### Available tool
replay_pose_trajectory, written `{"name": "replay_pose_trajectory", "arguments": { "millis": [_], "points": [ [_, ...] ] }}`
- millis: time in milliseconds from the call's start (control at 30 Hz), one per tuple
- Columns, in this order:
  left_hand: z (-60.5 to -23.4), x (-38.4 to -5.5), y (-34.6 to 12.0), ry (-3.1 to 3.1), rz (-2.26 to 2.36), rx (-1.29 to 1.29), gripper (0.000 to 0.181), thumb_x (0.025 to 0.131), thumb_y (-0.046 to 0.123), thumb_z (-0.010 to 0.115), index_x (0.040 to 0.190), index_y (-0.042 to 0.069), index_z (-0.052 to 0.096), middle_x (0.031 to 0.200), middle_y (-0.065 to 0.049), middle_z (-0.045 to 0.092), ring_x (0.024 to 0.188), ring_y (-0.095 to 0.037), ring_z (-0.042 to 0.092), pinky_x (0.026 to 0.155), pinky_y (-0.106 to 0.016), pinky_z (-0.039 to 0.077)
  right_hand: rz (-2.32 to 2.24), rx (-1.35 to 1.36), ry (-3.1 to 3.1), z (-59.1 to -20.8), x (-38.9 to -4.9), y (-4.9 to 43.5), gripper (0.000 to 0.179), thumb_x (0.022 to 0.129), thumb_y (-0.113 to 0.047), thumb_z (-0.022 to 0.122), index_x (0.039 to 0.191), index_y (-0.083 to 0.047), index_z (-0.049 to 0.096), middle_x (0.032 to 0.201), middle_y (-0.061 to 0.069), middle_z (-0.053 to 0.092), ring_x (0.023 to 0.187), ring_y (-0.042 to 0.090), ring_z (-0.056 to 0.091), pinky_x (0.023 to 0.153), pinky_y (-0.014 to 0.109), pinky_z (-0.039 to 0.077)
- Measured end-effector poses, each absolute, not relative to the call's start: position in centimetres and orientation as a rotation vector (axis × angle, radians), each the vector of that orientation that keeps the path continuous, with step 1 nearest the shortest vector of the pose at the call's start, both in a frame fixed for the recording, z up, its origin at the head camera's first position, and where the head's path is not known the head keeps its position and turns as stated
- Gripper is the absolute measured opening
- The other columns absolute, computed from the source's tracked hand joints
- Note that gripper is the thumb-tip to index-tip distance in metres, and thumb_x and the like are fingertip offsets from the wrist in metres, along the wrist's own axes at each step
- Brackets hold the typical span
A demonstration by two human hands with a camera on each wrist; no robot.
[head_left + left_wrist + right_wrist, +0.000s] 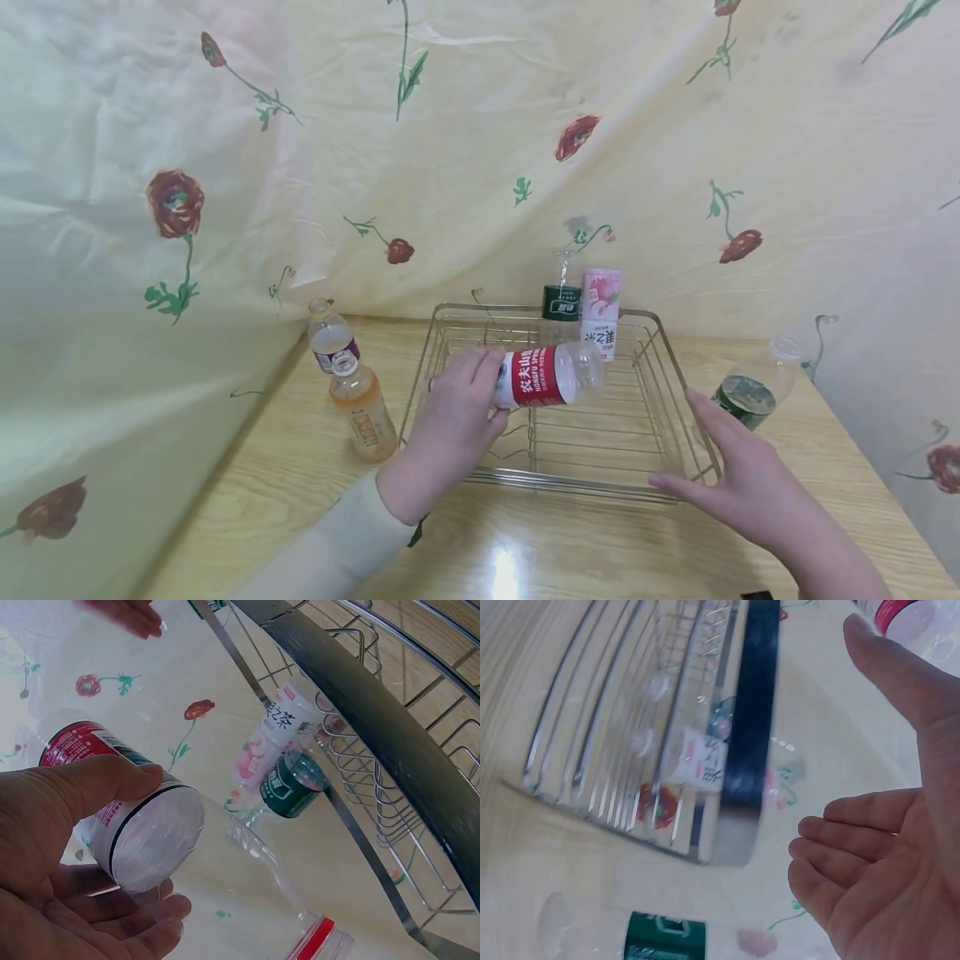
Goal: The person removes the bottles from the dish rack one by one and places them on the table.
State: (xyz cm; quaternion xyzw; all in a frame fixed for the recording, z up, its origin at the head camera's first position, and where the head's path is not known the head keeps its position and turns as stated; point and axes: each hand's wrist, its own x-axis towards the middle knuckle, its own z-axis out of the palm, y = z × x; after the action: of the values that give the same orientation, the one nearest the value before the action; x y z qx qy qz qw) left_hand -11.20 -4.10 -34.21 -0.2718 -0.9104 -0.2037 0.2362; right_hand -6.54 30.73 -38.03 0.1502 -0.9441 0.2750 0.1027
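Note:
My left hand (457, 404) grips a clear plastic bottle (536, 377) with a red label, held tilted above the wire basket (566, 479). In the left wrist view, the thumb lies across the label and the fingers curl beneath; the bottle's neck (319, 937) carries a red ring. Inside the basket, at its back, stand a green-label bottle (561, 302) and a pink-and-white can (601, 312). My right hand (750, 475) is beside the basket's right front corner, thumb and fingers spread, holding nothing. Close to it, a clear bottle with a green label (753, 392) stands outside the basket.
Left of the basket, a bottle of orange drink (365, 412) stands in front of a purple-label bottle (330, 337). All rest on a wood-grain table (247, 517). A flowered cloth (450, 150) hangs behind and along both sides.

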Motion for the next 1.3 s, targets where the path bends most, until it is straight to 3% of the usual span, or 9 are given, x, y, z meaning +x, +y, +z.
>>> {"name": "replay_pose_trajectory", "arguments": {
  "millis": [333,633,967,1167,1300],
  "points": [
    [-34.4,-11.0,-3.9,-2.499,-0.481,-0.792,0.072,0.076,0.017,0.092,0.136,0.001,0.056,0.129,-0.013,0.06,0.118,-0.027,0.057,0.099,-0.039,0.053,0.757,0.487,-2.727,-36.4,-6.4,28.9,0.11,0.077,-0.048,0.088,0.161,-0.007,0.028,0.157,0.026,0.036,0.134,0.055,0.04,0.092,0.075,0.041],
    [-34.5,-11.0,-3.4,-2.453,-0.452,-0.833,0.067,0.076,0.014,0.091,0.134,0.0,0.059,0.125,-0.013,0.062,0.116,-0.027,0.059,0.101,-0.037,0.051,0.708,0.552,-2.651,-35.5,-6.0,27.3,0.106,0.077,-0.044,0.089,0.159,-0.006,0.033,0.158,0.019,0.038,0.139,0.045,0.038,0.106,0.062,0.037],
    [-34.6,-10.9,-3.0,-2.438,-0.42,-0.896,0.068,0.073,0.011,0.091,0.132,-0.003,0.06,0.118,-0.012,0.062,0.109,-0.025,0.059,0.099,-0.034,0.051,0.674,0.6,-2.594,-34.6,-6.0,26.2,0.11,0.072,-0.041,0.093,0.16,-0.011,0.034,0.156,0.018,0.041,0.136,0.045,0.042,0.098,0.068,0.043],
    [-34.8,-10.9,-2.6,-2.446,-0.383,-0.933,0.066,0.072,0.013,0.091,0.13,-0.001,0.061,0.116,-0.011,0.064,0.105,-0.023,0.059,0.095,-0.033,0.052,0.651,0.629,-2.582,-34.2,-5.9,25.4,0.109,0.073,-0.043,0.093,0.16,-0.014,0.033,0.158,0.014,0.039,0.139,0.04,0.041,0.102,0.06,0.044],
    [-34.8,-10.8,-2.3,-2.439,-0.359,-0.942,0.064,0.072,0.013,0.092,0.128,0.001,0.062,0.113,-0.009,0.063,0.105,-0.022,0.059,0.094,-0.033,0.053,0.606,0.701,-2.528,-34.1,-5.9,24.7,0.111,0.07,-0.039,0.095,0.159,-0.011,0.035,0.157,0.012,0.041,0.137,0.038,0.045,0.098,0.056,0.049]
  ]
}}
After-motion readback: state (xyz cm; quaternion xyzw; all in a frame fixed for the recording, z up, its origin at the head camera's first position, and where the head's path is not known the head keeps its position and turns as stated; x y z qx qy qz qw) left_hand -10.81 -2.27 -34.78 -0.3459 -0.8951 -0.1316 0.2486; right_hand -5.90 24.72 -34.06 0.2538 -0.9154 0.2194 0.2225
